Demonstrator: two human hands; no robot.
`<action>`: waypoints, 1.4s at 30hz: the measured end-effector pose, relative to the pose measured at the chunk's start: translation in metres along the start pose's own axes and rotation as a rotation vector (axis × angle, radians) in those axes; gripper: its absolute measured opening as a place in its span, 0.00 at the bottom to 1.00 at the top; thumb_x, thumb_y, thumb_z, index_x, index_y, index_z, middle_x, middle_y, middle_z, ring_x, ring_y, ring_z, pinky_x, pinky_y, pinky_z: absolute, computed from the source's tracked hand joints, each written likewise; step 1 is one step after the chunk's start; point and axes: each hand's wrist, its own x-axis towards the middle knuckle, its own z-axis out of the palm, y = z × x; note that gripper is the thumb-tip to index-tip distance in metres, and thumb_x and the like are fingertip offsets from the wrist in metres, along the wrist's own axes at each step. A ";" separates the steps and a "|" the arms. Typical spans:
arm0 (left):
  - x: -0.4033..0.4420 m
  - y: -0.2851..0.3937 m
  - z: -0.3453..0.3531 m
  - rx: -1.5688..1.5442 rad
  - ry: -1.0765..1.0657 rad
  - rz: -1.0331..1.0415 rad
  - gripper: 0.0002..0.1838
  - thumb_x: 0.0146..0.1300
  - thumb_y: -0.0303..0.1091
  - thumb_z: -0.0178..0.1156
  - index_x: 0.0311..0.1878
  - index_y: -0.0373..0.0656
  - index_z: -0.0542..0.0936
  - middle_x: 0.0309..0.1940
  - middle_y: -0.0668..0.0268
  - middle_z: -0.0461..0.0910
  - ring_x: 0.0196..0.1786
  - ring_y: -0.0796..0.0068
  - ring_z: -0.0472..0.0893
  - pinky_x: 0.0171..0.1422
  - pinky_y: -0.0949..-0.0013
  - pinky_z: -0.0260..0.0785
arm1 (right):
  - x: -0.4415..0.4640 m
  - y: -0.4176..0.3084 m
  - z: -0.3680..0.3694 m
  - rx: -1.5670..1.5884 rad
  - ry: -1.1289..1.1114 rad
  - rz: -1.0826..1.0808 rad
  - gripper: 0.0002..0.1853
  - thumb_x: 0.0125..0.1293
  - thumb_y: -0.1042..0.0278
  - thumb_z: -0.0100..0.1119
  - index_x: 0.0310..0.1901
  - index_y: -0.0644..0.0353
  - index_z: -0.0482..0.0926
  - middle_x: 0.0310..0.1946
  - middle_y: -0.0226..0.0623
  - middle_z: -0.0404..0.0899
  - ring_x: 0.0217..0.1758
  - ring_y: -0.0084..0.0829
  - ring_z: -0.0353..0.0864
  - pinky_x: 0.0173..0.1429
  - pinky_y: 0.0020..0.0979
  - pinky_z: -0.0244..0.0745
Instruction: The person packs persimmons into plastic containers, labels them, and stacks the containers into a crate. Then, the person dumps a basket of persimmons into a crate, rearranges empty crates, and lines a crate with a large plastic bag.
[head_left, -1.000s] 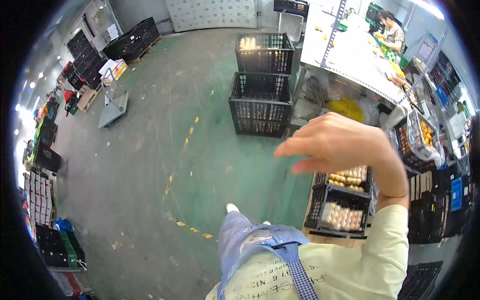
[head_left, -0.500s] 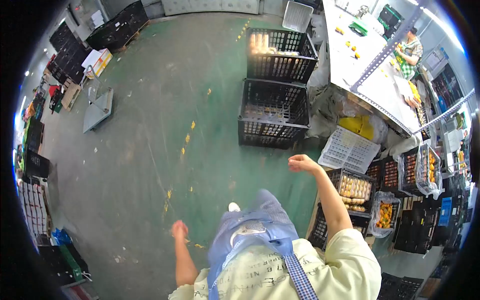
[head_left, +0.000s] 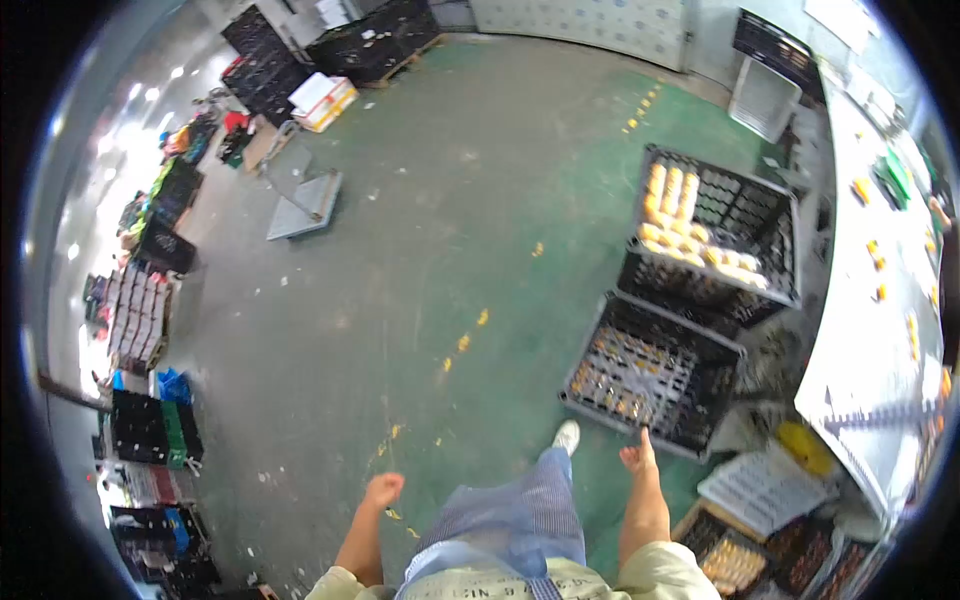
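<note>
My left hand (head_left: 384,490) hangs over the floor at my left side. Its fingers look loosely curled, with nothing visible in them. On the other side my right hand (head_left: 640,455) is open, thumb and fingers apart, just short of the near edge of a black plastic crate (head_left: 585,400). I cannot tell whether it touches the rim. Only the slotted bottom shows inside that crate. Right behind it stands a second black crate (head_left: 775,215), holding rows of pale yellow, round produce in packs (head_left: 675,215) on its left side and front.
A white worktable (head_left: 850,300) with orange fruit runs along the right; part of a person shows at its far edge. More crates (head_left: 715,545) and a white slotted panel (head_left: 765,490) lie at lower right. A platform trolley (head_left: 305,208) stands left on the green-grey floor.
I have stepped forward, and the two black crates are now closer. The view has turned left. My right hand has come up to the nearer crate, its fingers spreading.
</note>
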 end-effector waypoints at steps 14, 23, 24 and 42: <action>0.010 0.101 0.015 -0.408 0.114 -0.348 0.08 0.58 0.26 0.58 0.41 0.39 0.79 0.26 0.65 0.79 0.23 0.74 0.79 0.26 0.71 0.75 | 0.034 -0.054 0.080 0.586 0.020 0.082 0.10 0.52 0.75 0.49 0.38 0.60 0.73 0.39 0.40 0.77 0.43 0.44 0.76 0.47 0.53 0.74; 0.133 0.220 -0.030 -0.249 -0.032 -0.223 0.09 0.60 0.28 0.58 0.44 0.45 0.80 0.34 0.67 0.81 0.30 0.76 0.80 0.32 0.71 0.75 | -0.038 -0.006 0.121 0.691 0.039 -0.142 0.05 0.44 0.76 0.50 0.27 0.63 0.69 0.26 0.41 0.71 0.30 0.42 0.73 0.43 0.52 0.78; 0.151 0.223 -0.038 -0.228 -0.058 -0.205 0.09 0.60 0.29 0.58 0.44 0.45 0.80 0.35 0.67 0.81 0.30 0.76 0.80 0.32 0.71 0.75 | -0.073 -0.001 0.143 0.725 0.058 -0.164 0.03 0.43 0.76 0.50 0.23 0.63 0.68 0.24 0.41 0.70 0.28 0.40 0.72 0.44 0.54 0.78; 0.464 0.355 -0.204 -0.098 -0.207 0.285 0.49 0.40 0.38 0.73 0.65 0.31 0.58 0.59 0.48 0.69 0.60 0.58 0.72 0.63 0.62 0.63 | -0.173 0.178 0.587 0.568 -0.046 0.033 0.10 0.48 0.81 0.49 0.35 0.70 0.71 0.35 0.52 0.73 0.35 0.53 0.78 0.38 0.51 0.79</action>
